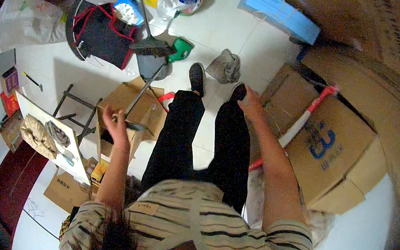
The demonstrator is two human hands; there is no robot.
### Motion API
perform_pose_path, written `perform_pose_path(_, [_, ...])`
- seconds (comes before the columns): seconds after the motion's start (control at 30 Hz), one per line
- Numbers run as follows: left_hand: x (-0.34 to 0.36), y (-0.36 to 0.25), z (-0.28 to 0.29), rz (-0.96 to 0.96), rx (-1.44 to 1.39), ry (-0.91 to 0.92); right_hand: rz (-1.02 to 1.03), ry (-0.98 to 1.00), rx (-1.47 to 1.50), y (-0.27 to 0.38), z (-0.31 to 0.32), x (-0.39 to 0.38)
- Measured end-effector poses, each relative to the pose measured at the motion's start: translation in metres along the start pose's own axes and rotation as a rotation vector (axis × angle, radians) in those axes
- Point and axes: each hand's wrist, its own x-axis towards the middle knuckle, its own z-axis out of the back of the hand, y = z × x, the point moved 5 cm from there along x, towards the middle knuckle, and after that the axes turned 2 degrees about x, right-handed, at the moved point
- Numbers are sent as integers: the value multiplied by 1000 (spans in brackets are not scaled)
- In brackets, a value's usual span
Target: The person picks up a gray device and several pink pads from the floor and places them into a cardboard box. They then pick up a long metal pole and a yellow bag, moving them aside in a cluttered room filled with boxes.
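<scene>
My left hand [116, 127] is raised with its fingers apart, beside the upper end of a long metal handle. That handle slopes down to a grey dustpan [150, 66] on the floor; whether any finger touches it is hard to tell. A broom [151, 44] rests with its dark head over the dustpan. My right hand [251, 104] hangs above my right shoe, its fingers loosely stretched and seemingly holding nothing. Ahead of my shoes lies a crumpled grey cloth or bag [225, 66]. A green object [181, 50] sits by the dustpan.
Large cardboard boxes [336, 145] fill the right side, with a red-and-white pole [310, 110] across them. An open carton [134, 99] and a dark metal stool frame [75, 111] stand left. A black bag with red cords [103, 30] and a blue box [278, 13] lie farther off.
</scene>
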Motion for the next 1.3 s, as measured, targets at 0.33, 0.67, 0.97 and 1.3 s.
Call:
perform_pose_path(0.33, [1,-25,-26,6,214,-133,39,-21,-314,-58,-182,183])
perform_pose_path(0.67, [20,-17,-12,-204,469,79,198,-159,-73,-160,-212,265])
perform_pose_path(0.97, [16,-40,-51,-95,370,-61,-327,-266,-465,-440,-4,350])
perform_pose_path(1.3, [24,-50,-43,1,350,-170,419,-204,-97,-92,-185,358])
